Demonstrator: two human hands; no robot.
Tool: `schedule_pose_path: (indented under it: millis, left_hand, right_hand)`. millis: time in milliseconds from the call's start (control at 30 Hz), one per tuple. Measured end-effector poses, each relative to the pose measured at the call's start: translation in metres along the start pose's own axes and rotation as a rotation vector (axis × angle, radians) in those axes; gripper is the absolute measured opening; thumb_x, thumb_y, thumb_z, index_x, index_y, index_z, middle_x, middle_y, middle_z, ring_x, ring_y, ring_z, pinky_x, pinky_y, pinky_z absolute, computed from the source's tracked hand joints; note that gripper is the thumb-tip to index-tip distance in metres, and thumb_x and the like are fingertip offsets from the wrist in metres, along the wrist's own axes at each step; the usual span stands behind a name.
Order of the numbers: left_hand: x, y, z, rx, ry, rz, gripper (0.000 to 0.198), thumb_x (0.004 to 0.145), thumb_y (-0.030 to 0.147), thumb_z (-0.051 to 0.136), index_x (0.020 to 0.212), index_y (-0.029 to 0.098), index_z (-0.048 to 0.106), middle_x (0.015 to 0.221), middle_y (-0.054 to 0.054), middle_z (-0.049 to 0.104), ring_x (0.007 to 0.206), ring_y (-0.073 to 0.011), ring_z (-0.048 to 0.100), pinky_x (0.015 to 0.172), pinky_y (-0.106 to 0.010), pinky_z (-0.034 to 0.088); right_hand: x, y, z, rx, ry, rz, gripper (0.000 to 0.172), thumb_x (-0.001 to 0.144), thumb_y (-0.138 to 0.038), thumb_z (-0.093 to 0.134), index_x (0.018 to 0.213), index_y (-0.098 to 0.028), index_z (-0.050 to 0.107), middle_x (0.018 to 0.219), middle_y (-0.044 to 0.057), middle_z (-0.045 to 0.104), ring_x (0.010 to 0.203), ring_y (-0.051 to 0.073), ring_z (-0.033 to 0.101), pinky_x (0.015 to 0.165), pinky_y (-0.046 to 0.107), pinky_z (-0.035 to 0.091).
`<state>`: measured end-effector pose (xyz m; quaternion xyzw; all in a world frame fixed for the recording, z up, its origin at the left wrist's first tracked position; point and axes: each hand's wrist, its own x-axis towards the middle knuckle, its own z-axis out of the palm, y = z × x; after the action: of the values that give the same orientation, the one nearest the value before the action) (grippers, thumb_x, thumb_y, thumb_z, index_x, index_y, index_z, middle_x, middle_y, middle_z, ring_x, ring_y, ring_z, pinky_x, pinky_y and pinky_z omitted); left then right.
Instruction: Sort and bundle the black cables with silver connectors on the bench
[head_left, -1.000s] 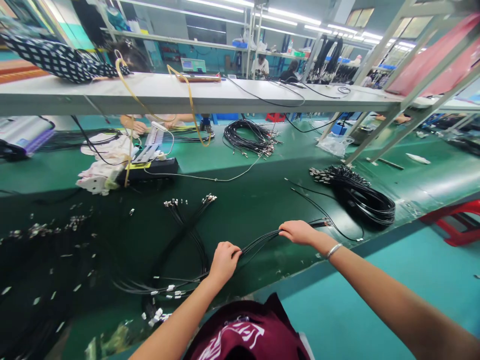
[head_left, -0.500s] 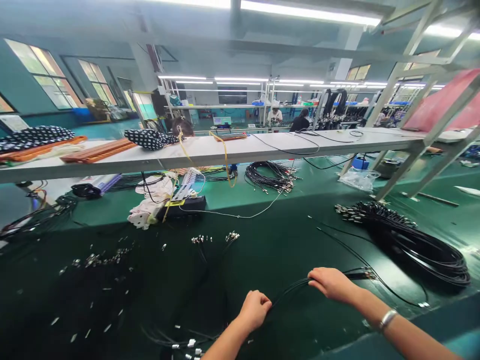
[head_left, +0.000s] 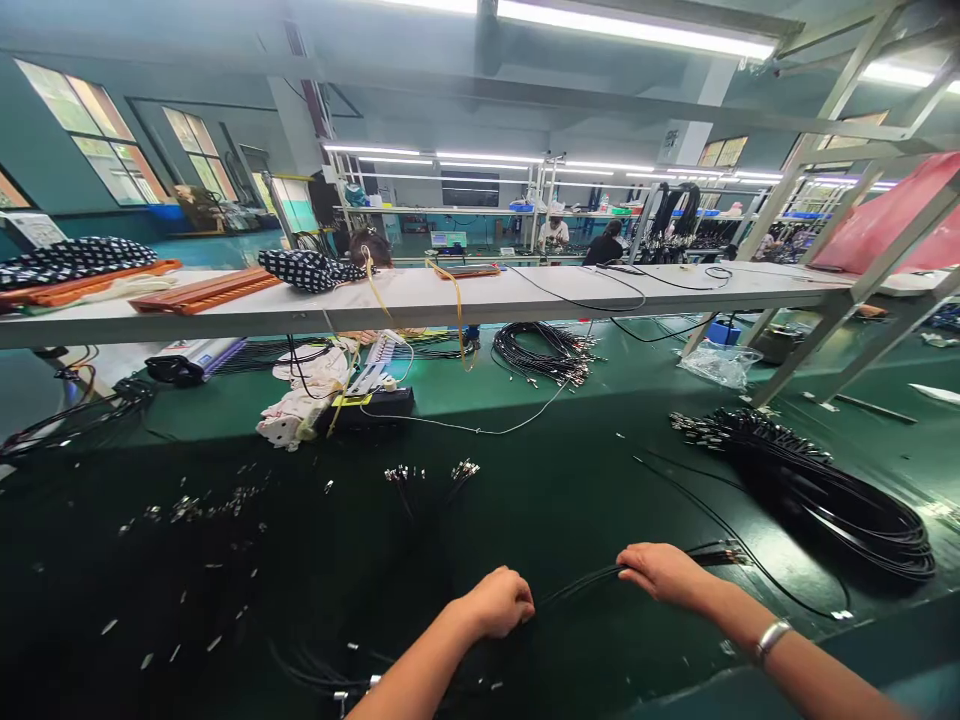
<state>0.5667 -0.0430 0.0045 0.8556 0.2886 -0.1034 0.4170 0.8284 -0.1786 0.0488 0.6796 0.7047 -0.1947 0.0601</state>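
Note:
A thin bundle of black cables (head_left: 577, 583) lies stretched across the green table (head_left: 555, 480) near its front edge. My left hand (head_left: 495, 603) is closed in a fist round the bundle's left part. My right hand (head_left: 660, 572), with a silver bracelet on the wrist, is closed over the bundle further right. The bundle's metal-tipped ends (head_left: 724, 551) stick out just past my right hand. More cable loops (head_left: 360, 660) trail left from my left hand in the dark.
A big coil of black cables (head_left: 825, 490) lies at right, another coil (head_left: 544, 355) farther back. A white shelf (head_left: 450, 295) spans above the table. A black box with cloth (head_left: 352, 400) sits mid-left. Loose connectors (head_left: 195, 510) lie scattered at left. People work beyond.
The camera tilted up, so the hands now sit low in view. Both hands stay closed on the cable bundle; the left hand has shifted slightly along it.

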Motion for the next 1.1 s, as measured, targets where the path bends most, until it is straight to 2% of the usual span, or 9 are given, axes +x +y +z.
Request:
schedule_pose_path:
  millis: [67, 133, 300, 400, 600, 800, 933, 1000, 1100]
  left_hand:
    - [-0.003, 0.006, -0.006, 0.038, 0.029, 0.018, 0.011, 0.067, 0.020, 0.054, 0.066, 0.020, 0.065, 0.068, -0.005, 0.061, 0.084, -0.0233, 0.055, 0.080, -0.033, 0.038]
    - [-0.005, 0.009, -0.011, 0.046, 0.041, 0.018, 0.012, 0.068, 0.021, 0.053, 0.071, 0.020, 0.065, 0.074, -0.006, 0.062, 0.084, -0.0237, 0.056, 0.080, -0.035, 0.038]
    - [-0.008, 0.001, -0.012, -0.060, -0.039, -0.033, 0.024, 0.074, 0.027, 0.043, 0.086, 0.019, 0.063, 0.077, -0.003, 0.066, 0.062, -0.0138, 0.055, 0.055, -0.023, 0.041]
    - [-0.009, -0.008, -0.007, -0.097, -0.080, -0.058, 0.028, 0.075, 0.029, 0.043, 0.091, 0.019, 0.063, 0.080, -0.001, 0.067, 0.059, -0.0111, 0.054, 0.051, -0.019, 0.038]
    - [-0.017, -0.017, -0.003, -0.007, -0.135, -0.139, 0.019, 0.060, 0.019, 0.057, 0.075, 0.021, 0.069, 0.064, 0.000, 0.063, 0.056, -0.0135, 0.052, 0.054, -0.023, 0.038]
    - [-0.043, -0.035, -0.013, 0.060, -0.140, -0.197, 0.011, 0.048, 0.011, 0.061, 0.050, 0.021, 0.063, 0.052, -0.001, 0.056, 0.052, -0.0180, 0.052, 0.060, -0.032, 0.043]
    - [-0.067, -0.040, -0.018, 0.064, -0.055, -0.189, 0.013, 0.046, 0.008, 0.062, 0.043, 0.021, 0.059, 0.052, -0.003, 0.056, 0.067, -0.0240, 0.057, 0.070, -0.036, 0.043]
    - [-0.080, -0.037, -0.019, 0.066, 0.023, -0.160, 0.012, 0.052, 0.011, 0.060, 0.051, 0.022, 0.063, 0.063, -0.005, 0.061, 0.082, -0.0259, 0.056, 0.079, -0.038, 0.041]
    - [-0.106, -0.036, -0.020, -0.095, 0.337, -0.135, 0.021, 0.066, 0.022, 0.055, 0.083, 0.024, 0.068, 0.084, -0.006, 0.063, 0.087, -0.0235, 0.055, 0.084, -0.037, 0.040]
  right_hand:
    - [0.000, -0.001, -0.003, -0.017, -0.013, 0.002, 0.024, 0.088, -0.028, 0.040, 0.097, -0.020, 0.061, 0.091, 0.008, 0.061, 0.085, 0.023, 0.058, 0.073, 0.030, 0.044]
    - [0.001, -0.001, -0.005, -0.034, -0.014, 0.004, 0.024, 0.089, -0.028, 0.040, 0.097, -0.019, 0.061, 0.090, 0.008, 0.061, 0.085, 0.023, 0.058, 0.073, 0.031, 0.045]
    - [0.004, 0.001, -0.002, -0.058, 0.012, -0.020, 0.022, 0.089, -0.026, 0.042, 0.095, -0.017, 0.061, 0.089, 0.008, 0.062, 0.084, 0.024, 0.059, 0.071, 0.032, 0.045]
    - [0.006, 0.001, 0.000, -0.058, 0.026, -0.042, 0.022, 0.089, -0.025, 0.042, 0.094, -0.017, 0.061, 0.088, 0.008, 0.062, 0.082, 0.023, 0.059, 0.070, 0.031, 0.045]
    - [0.006, 0.005, 0.000, -0.056, 0.028, -0.064, 0.021, 0.089, -0.027, 0.043, 0.094, -0.019, 0.061, 0.087, 0.007, 0.062, 0.082, 0.021, 0.058, 0.070, 0.027, 0.044]
    - [0.007, 0.020, 0.017, -0.035, -0.005, -0.058, 0.023, 0.091, -0.029, 0.041, 0.098, -0.018, 0.060, 0.093, 0.007, 0.061, 0.087, 0.022, 0.057, 0.074, 0.028, 0.043]
    - [0.016, 0.028, 0.028, 0.001, -0.009, -0.069, 0.024, 0.091, -0.030, 0.041, 0.099, -0.018, 0.060, 0.092, 0.007, 0.061, 0.086, 0.022, 0.057, 0.074, 0.029, 0.043]
    - [0.024, 0.033, 0.032, 0.028, -0.002, -0.062, 0.024, 0.090, -0.031, 0.043, 0.096, -0.018, 0.061, 0.089, 0.008, 0.061, 0.084, 0.022, 0.057, 0.075, 0.031, 0.042]
    - [0.037, 0.040, 0.037, 0.095, 0.037, -0.010, 0.020, 0.086, -0.030, 0.049, 0.095, -0.017, 0.063, 0.090, 0.010, 0.061, 0.091, 0.026, 0.055, 0.083, 0.039, 0.040]
